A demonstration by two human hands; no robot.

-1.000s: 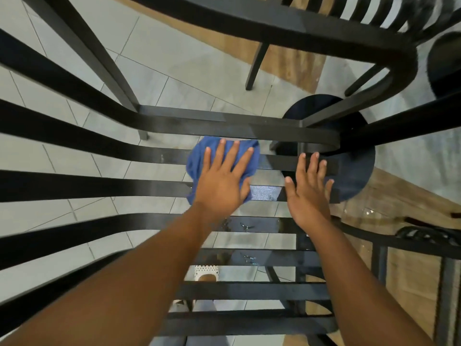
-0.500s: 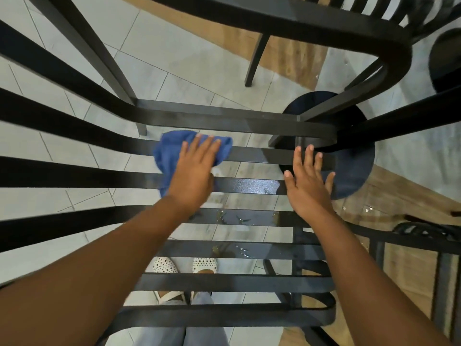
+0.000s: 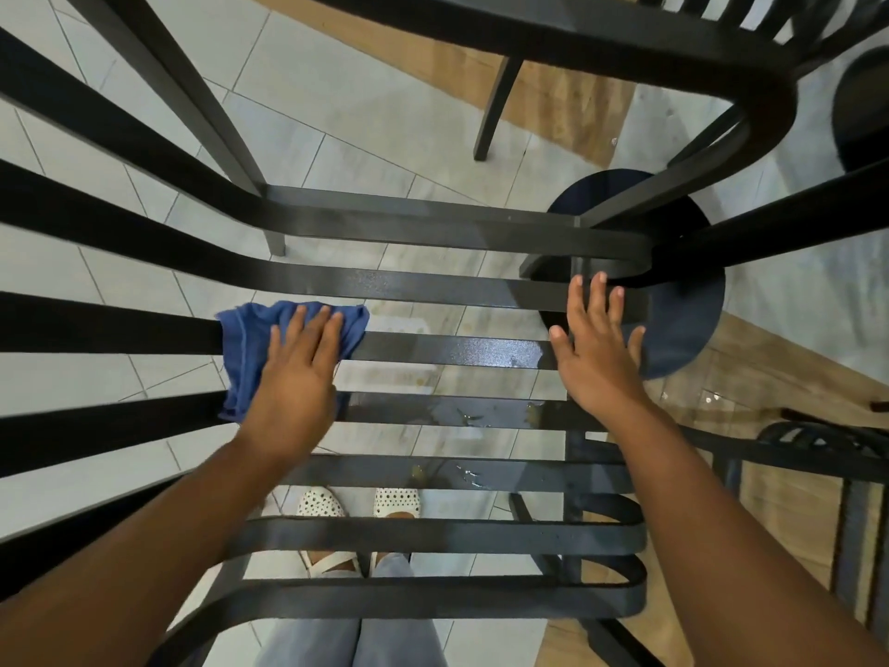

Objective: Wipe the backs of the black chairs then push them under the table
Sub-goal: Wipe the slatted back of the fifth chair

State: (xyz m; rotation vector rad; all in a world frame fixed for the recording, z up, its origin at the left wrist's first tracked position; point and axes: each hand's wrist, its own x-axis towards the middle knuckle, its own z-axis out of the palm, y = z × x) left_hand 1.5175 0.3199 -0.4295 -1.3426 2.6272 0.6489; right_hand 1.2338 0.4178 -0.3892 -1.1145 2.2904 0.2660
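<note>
Slats of the black chair back [image 3: 457,351] run crosswise under both hands, with damp sheen and a few specks showing on the middle ones. Flat, straight fingers of the left hand [image 3: 300,377] press the blue cloth [image 3: 245,339] over two slats; the right hand [image 3: 599,349] rests spread and empty on the slats near the right upright, likely steadying the chair. A good pass probably needs even pressure along each slat's full length, then the specked slats nearer the body.
</note>
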